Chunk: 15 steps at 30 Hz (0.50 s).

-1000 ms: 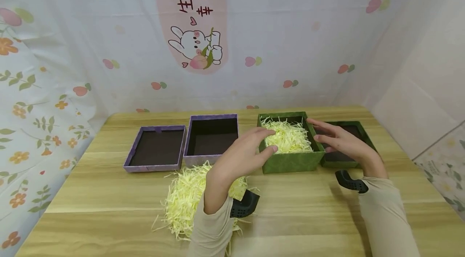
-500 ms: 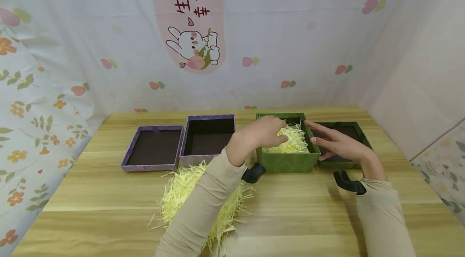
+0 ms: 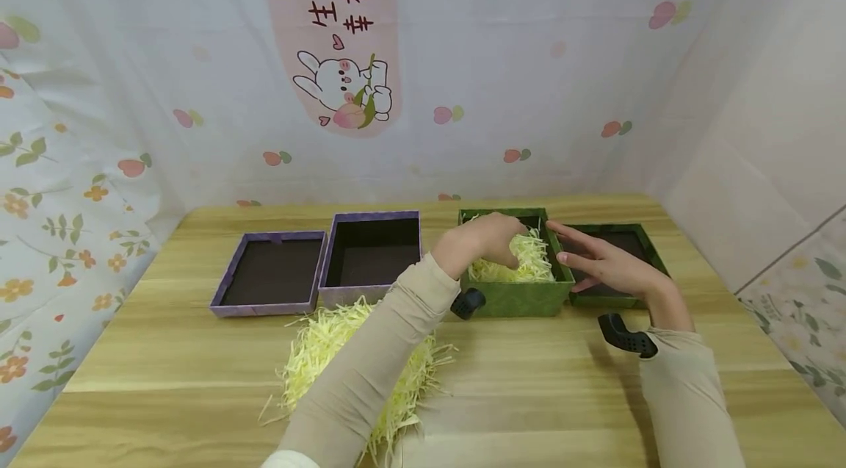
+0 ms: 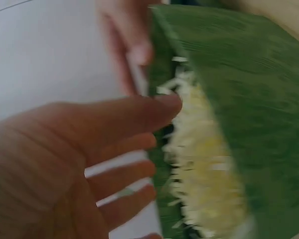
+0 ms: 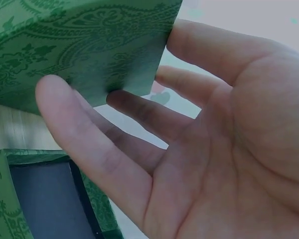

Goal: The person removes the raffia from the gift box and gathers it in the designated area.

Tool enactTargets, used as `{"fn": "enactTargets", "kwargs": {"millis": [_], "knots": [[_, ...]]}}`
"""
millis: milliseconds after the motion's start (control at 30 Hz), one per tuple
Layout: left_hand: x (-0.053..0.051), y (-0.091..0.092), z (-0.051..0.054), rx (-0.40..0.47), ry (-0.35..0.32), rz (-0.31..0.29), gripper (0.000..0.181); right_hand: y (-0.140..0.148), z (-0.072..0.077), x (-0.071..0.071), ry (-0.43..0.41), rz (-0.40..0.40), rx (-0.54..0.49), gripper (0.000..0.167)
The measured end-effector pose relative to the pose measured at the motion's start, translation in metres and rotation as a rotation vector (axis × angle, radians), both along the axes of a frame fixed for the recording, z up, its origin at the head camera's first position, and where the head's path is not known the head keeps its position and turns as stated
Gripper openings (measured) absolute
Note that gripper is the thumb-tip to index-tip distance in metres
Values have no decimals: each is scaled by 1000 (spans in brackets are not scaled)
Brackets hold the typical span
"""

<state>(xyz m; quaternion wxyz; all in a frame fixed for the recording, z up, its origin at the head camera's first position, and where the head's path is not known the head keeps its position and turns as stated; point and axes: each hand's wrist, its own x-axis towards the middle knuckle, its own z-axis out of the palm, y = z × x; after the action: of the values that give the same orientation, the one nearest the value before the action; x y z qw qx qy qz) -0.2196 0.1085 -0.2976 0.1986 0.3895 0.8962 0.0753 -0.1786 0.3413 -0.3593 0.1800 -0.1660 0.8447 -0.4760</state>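
A green patterned box (image 3: 522, 300) stands on the table, part filled with pale yellow shredded paper (image 3: 534, 258). My left hand (image 3: 481, 242) reaches over its left side, fingers at the shreds. The left wrist view shows that thumb (image 4: 134, 114) and fingers extended and spread near the box opening, gripping nothing that I can see. Against the box's right wall, my right hand (image 3: 615, 268) rests its fingertips; the right wrist view has the fingers (image 5: 99, 149) loosely spread along the patterned side.
The green lid (image 3: 621, 244) lies just right of the box, beneath my right hand. Further left are a purple box (image 3: 373, 270) and its lid (image 3: 271, 270), both with black insides. A loose heap of shredded paper (image 3: 324, 350) lies in front, partly behind my left forearm.
My left hand has moved forward from the box's front left corner to over the shreds inside, and its forearm now crosses the heap. My right hand has stayed at the box's right wall.
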Motion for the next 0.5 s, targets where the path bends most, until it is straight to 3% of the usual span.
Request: {"fn": "enactTargets", "kwargs": {"millis": [100, 267, 500], "knots": [[-4, 2, -15, -28, 27, -29, 67, -2, -1, 1, -5, 2, -1, 64], [-9, 6, -35, -83, 86, -25, 74, -3, -3, 1, -6, -7, -12, 64], [-16, 11, -50, -89, 28, -5, 73, -2, 0, -2, 15, 7, -11, 64]]}}
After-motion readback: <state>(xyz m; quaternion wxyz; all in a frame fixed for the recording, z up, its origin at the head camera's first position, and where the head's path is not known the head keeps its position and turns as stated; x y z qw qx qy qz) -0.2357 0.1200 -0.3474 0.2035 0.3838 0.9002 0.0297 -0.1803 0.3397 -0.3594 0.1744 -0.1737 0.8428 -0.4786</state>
